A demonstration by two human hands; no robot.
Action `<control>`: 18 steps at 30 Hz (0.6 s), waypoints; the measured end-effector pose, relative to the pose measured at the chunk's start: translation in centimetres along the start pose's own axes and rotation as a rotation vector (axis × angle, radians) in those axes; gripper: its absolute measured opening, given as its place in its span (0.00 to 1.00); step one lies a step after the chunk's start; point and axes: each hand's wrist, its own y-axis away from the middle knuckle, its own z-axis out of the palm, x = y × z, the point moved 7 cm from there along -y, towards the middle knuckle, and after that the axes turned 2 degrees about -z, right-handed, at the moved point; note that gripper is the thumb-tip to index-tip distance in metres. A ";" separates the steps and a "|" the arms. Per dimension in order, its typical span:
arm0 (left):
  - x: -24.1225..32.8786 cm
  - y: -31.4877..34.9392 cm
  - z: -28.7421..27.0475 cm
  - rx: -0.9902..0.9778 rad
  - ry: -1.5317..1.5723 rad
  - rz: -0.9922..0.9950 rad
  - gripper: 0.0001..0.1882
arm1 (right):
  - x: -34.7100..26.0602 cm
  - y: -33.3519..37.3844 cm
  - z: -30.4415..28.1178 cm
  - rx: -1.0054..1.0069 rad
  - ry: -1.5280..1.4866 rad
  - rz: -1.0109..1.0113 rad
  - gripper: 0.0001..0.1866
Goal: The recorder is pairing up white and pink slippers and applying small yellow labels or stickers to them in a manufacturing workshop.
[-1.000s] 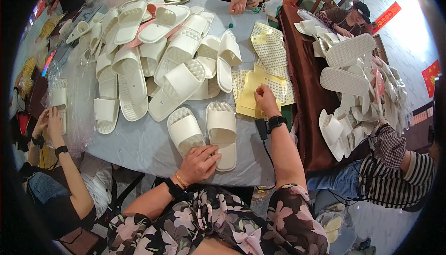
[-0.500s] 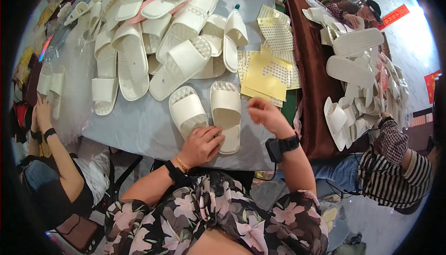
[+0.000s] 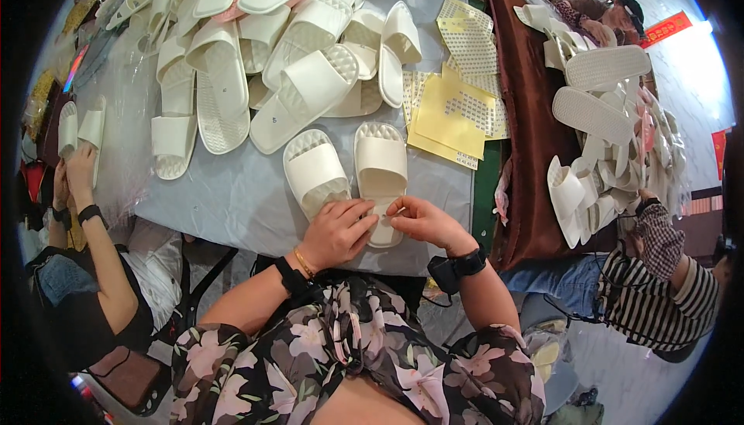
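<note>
A pair of white slide slippers lies before me on the grey-covered table (image 3: 209,216), toes pointing away. My left hand (image 3: 335,231) rests across the heel of the left slipper (image 3: 316,165), its fingers reaching to the edge of the right slipper (image 3: 380,154). Over the heel part of that right slipper, my right hand (image 3: 422,222) is closed in a pinch, fingertips at the insole. Whatever sits between those fingertips is too small to make out. Beyond my right hand lie yellow sheets (image 3: 446,121) and white label sheets (image 3: 470,44) with rows of small printed stickers.
A heap of white slippers (image 3: 314,80) covers the far middle and left of the table. To the right, a brown cloth-covered surface (image 3: 523,154) borders more piled slippers (image 3: 593,115). On the left, another person's hands (image 3: 79,169) hold slippers; a person in stripes sits right.
My right hand has come from beside the sticker sheets down and left onto the right slipper's heel. My left hand stays on the slippers.
</note>
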 end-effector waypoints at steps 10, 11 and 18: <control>0.0 0.0 0.0 -0.006 0.005 -0.005 0.16 | 0.5 -0.5 -0.2 -0.002 0.068 -0.044 0.16; 0.0 0.0 0.0 -0.006 0.005 -0.005 0.16 | 0.6 -0.6 -0.2 0.001 0.090 -0.040 0.17; 0.3 -0.4 0.1 -0.016 -0.024 0.000 0.17 | 0.6 -0.4 -0.3 0.071 0.097 -0.099 0.19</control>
